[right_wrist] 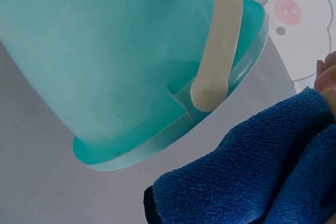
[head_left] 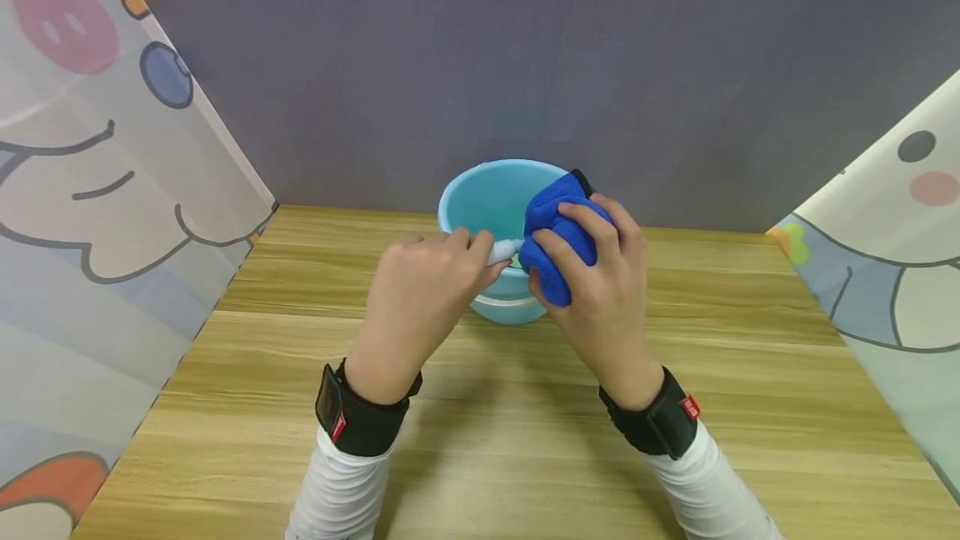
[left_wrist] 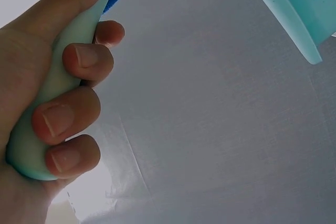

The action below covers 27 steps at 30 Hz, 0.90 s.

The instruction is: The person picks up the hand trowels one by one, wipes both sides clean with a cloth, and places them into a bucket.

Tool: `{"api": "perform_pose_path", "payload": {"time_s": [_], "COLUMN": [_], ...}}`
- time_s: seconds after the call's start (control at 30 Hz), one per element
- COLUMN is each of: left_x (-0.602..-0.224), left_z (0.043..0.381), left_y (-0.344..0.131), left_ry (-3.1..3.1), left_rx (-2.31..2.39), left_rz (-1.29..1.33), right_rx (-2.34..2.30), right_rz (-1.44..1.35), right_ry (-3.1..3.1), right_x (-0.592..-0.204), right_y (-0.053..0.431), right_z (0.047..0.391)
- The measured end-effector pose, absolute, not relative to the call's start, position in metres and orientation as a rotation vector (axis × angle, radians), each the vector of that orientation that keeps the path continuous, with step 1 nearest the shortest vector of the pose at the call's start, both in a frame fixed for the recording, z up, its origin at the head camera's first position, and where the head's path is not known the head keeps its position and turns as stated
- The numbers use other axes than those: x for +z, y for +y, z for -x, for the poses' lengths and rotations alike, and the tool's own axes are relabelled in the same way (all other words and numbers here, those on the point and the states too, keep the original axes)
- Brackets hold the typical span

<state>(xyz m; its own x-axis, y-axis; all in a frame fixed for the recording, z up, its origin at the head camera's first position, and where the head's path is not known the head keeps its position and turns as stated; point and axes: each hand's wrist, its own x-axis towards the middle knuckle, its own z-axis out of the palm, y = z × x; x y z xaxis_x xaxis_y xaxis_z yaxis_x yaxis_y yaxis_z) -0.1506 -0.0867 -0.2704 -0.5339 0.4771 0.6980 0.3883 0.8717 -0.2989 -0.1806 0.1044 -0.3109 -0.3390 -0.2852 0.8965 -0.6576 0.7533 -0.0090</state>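
My left hand (head_left: 427,277) grips a pale blue-green handle (left_wrist: 29,140), fingers curled round it in the left wrist view. The handle's far end runs into a blue cloth (head_left: 543,261), which hides what is there. My right hand (head_left: 611,282) holds this bunched, fluffy cloth, which has a dark edge, with fingers spread over its top. Both hands are above the near rim of a light blue bucket (head_left: 506,312) standing on the table. In the right wrist view the bucket's wall (right_wrist: 121,77) and the cloth (right_wrist: 236,166) fill much of the picture.
A cream carrying handle (right_wrist: 220,40) is attached at the bucket's rim. The wood-grain table (head_left: 525,457) meets a grey wall (head_left: 525,48) just behind the bucket. Cartoon-printed panels (head_left: 135,190) flank the table on both sides.
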Motion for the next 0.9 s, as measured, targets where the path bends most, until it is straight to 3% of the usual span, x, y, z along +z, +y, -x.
{"api": "perform_pose_path", "payload": {"time_s": [0.9], "left_x": [-0.2683], "left_z": [0.1494], "left_y": [-0.0877], "left_ry": [-2.210], "left_rx": [0.163], "left_rz": [0.609], "right_rx": [0.477], "right_rz": [-0.657], "right_ry": [-1.938], "right_x": [-0.3126], "right_y": [0.0999], "right_z": [0.1797]}}
